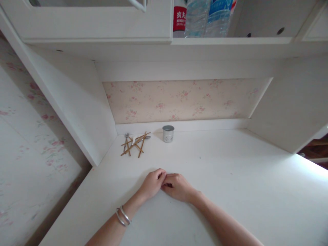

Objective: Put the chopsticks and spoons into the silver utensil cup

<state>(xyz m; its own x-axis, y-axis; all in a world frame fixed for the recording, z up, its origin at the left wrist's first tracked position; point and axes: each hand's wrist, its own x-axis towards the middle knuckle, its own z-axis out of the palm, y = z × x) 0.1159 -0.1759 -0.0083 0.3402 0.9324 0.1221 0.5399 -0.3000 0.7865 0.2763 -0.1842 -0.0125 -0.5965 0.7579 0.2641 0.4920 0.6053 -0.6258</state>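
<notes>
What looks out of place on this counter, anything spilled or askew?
The chopsticks lie crisscrossed in a loose heap with a metal utensil at the back left of the counter, outside the upright metal holder beside them. Nothing looks spilled or damaged.

Both hands down on the white counter: left hand, two silver bangles on its wrist, & right hand meet in the middle, fingers curled in, fingertips touching, nothing visible in either. Well back, by the L corner, a loose pile of wooden chopsticks w/ a metal spoon mixed in; near it to the R a small perforated metal cup, upright by the back ledge. Up top, water bottles on the open shelf, floral wallpaper behind
</notes>
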